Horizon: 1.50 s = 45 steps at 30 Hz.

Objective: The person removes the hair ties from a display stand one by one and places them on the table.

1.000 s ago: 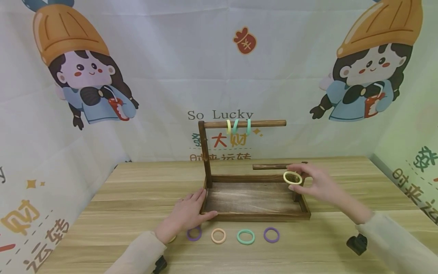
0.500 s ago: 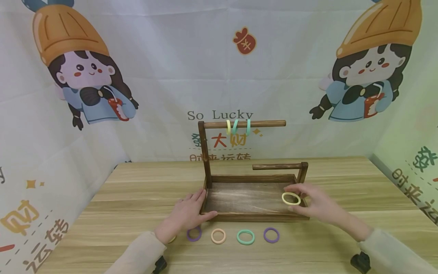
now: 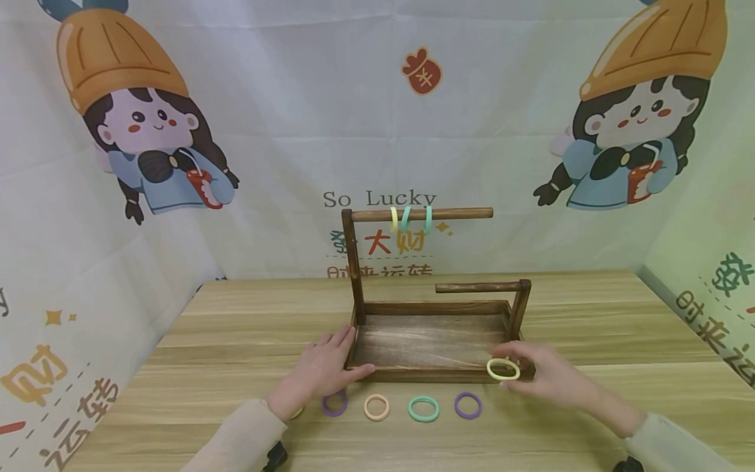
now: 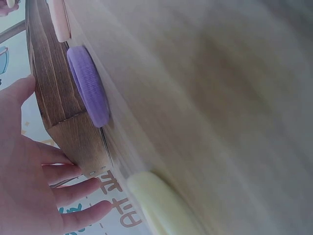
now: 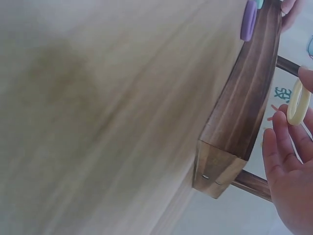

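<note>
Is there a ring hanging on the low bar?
No, in the head view the three hanging rings are all on the high bar, none on the low bar.

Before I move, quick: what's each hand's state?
Left hand: open, touching the left end of the dark-brown wooden rack.
Right hand: closed, pinching a pale-yellow round ring.

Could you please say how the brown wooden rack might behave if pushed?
The brown wooden rack looks solid, so probably stiff. Its wide, shallow tray sits flat, so it should slide rather than tip. Three thin yellow and green rings on its upper bar may swing.
</note>
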Available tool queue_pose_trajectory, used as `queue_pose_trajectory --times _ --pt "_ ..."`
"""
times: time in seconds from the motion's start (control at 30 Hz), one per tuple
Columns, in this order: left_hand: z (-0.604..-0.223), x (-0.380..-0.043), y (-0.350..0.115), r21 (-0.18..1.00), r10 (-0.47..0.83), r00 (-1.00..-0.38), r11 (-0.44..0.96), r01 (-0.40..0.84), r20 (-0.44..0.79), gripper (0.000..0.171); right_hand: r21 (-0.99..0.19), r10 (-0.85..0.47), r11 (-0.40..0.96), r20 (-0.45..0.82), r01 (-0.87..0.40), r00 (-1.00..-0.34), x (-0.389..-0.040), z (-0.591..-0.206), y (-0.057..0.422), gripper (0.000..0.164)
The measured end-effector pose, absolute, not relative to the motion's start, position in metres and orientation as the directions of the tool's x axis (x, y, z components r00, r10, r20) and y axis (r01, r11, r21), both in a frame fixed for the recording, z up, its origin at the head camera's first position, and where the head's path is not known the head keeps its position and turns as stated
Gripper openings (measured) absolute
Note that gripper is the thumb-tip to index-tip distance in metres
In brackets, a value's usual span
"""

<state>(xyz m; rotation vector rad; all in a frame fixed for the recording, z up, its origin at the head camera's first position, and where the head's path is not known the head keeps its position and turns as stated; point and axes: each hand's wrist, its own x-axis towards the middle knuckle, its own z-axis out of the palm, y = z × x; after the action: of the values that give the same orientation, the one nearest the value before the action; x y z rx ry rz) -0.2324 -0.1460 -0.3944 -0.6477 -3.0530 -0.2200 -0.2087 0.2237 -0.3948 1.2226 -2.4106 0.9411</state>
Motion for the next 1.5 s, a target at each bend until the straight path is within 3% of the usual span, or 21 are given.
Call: queue_pose_trajectory --times 0.2,0.5,0.93,1.3,1.5 --pt "-0.395 -0.233 -0.146 0.140 0.400 -0.916 0.905 0.401 0.040 0.090 -0.499 -0.648 0.364 0.471 -0.787 -0.598 -0.207 -0.402 0.226 0.046" --pt "-0.395 -0.233 -0.146 0.140 0.396 -0.917 0.907 0.398 0.043 0.091 -0.487 -0.680 0.314 0.484 -0.815 -0.551 -0.203 -0.407 0.227 0.043" --pt "-0.395 -0.233 -0.146 0.131 0.397 -0.917 0.908 0.399 0.041 0.090 -0.509 -0.717 0.421 0.321 -0.751 -0.619 -0.197 -0.409 0.230 0.040" --pt "-0.394 -0.233 -0.146 0.123 0.394 -0.918 0.909 0.397 0.050 0.090 -0.475 -0.743 0.436 0.290 -0.764 -0.604 -0.198 -0.411 0.230 0.039" --pt "-0.394 -0.233 -0.146 0.127 0.397 -0.917 0.908 0.400 0.047 0.090 -0.532 -0.750 0.424 0.247 -0.733 -0.613 -0.196 -0.409 0.231 0.040"
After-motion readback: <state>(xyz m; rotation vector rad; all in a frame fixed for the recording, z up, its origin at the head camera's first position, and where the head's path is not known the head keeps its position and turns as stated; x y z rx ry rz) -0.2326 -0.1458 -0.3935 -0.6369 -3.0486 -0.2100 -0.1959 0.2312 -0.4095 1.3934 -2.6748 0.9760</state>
